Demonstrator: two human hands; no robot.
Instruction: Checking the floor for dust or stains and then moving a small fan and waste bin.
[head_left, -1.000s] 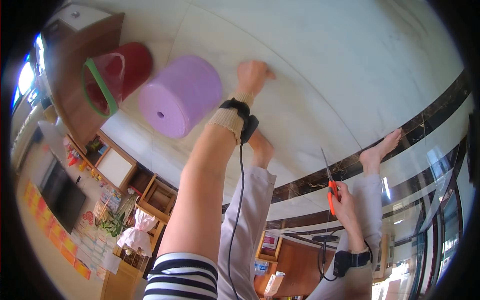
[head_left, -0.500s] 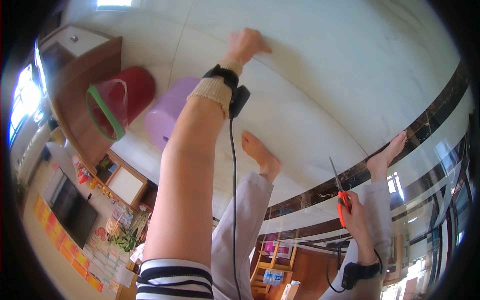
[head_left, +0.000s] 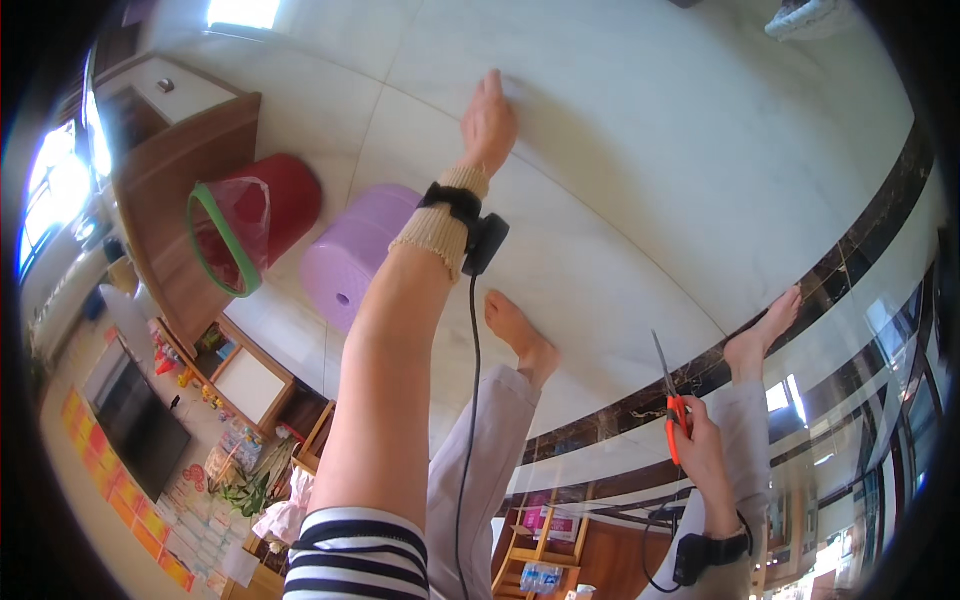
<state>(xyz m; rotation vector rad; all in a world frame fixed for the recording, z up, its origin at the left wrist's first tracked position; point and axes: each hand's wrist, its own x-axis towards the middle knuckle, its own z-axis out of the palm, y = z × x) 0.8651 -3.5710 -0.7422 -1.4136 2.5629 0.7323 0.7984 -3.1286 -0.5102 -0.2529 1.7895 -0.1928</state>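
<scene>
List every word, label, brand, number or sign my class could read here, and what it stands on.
No text is legible.
Orange and yellow wall sheets: any writing too small to read.
Pale wall papers: too small and blurred.
Pink box: marks too small to read.
Scissors in the right hand: no lettering visible.

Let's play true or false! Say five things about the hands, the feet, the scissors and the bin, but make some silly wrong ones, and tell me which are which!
1. The right hand holds scissors with orange handles. True.
2. The left hand is stretched out over the pale floor. True.
3. The left hand has scissors too. False: nothing shows in it.
4. The red bin has a green rim. True.
5. The person is wearing shoes. False: both feet are bare.
</scene>
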